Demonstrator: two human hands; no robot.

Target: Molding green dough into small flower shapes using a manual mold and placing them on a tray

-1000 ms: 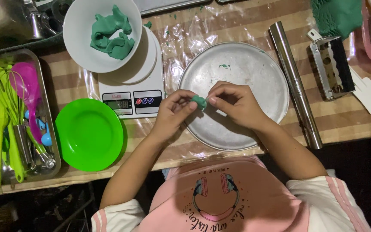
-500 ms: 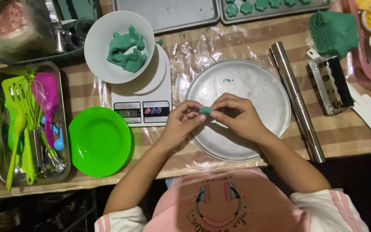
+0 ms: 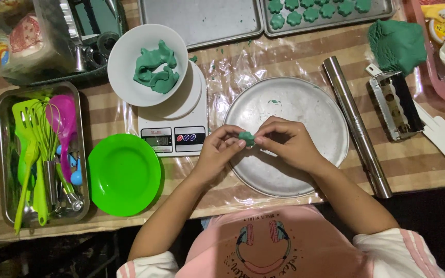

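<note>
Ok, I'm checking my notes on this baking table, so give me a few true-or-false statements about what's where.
1. Both hands, left hand and right hand, pinch a small green dough piece. True.
2. The white bowl on the scale is empty. False: it holds green dough scraps.
3. The green plate holds cookies. False: it is bare.
4. A metal rolling pin lies right of the round metal pan. True.
</note>
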